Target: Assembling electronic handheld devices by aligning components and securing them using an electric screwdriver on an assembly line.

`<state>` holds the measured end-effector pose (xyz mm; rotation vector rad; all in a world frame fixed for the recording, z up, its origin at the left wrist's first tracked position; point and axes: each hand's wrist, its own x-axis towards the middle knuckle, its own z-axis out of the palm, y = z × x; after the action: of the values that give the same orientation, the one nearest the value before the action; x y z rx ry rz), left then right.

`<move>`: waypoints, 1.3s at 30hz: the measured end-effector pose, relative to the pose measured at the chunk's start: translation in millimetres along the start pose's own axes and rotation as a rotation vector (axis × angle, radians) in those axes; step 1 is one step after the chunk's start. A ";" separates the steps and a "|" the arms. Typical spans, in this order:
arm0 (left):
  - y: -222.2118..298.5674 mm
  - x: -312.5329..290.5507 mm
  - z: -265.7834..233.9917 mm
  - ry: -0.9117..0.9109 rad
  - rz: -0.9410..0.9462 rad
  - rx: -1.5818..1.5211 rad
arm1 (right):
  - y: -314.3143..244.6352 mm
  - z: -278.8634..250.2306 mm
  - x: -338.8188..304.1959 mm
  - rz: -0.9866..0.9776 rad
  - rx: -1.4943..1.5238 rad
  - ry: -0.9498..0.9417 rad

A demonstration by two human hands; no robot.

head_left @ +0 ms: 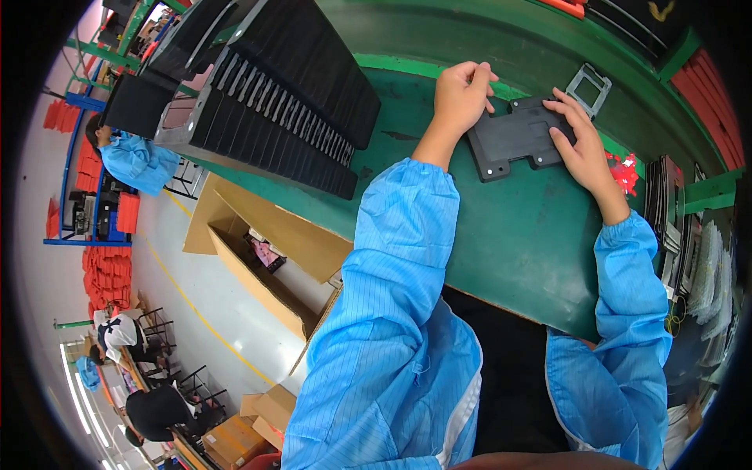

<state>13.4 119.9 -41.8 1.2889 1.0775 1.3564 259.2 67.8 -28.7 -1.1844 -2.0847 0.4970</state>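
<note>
A flat black plastic tray-like plate [513, 141] with notched edges and small light round dots at its corners lies on the green work table [517, 227]. My left hand [462, 98] is closed above its far left edge, thumb and fingers drawn together; what they hold, if anything, is too small to make out. On the plate's right end rests my right hand [583, 153], its fingers stretched and the thumb spread apart. Just beyond the plate is a grey rectangular frame [588, 89]. Small red pieces [624, 173] lie to the right of my right hand.
Tall stacks of black plates [274, 117] stand at the table's left. An open cardboard box [258, 274] is below the left edge. Stacked thin panels [666, 204] and clear plastic packs [709, 274] are at the right. Co-workers [137, 160] sit farther off at left.
</note>
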 end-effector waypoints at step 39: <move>31.8 14.4 -27.9 0.009 -0.247 -0.111 | 91.9 -72.4 67.2 0.776 -0.508 0.111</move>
<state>-16.3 129.0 -9.8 1.0335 1.1121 1.2188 342.3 172.3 -9.9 -2.2790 -1.6355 0.2199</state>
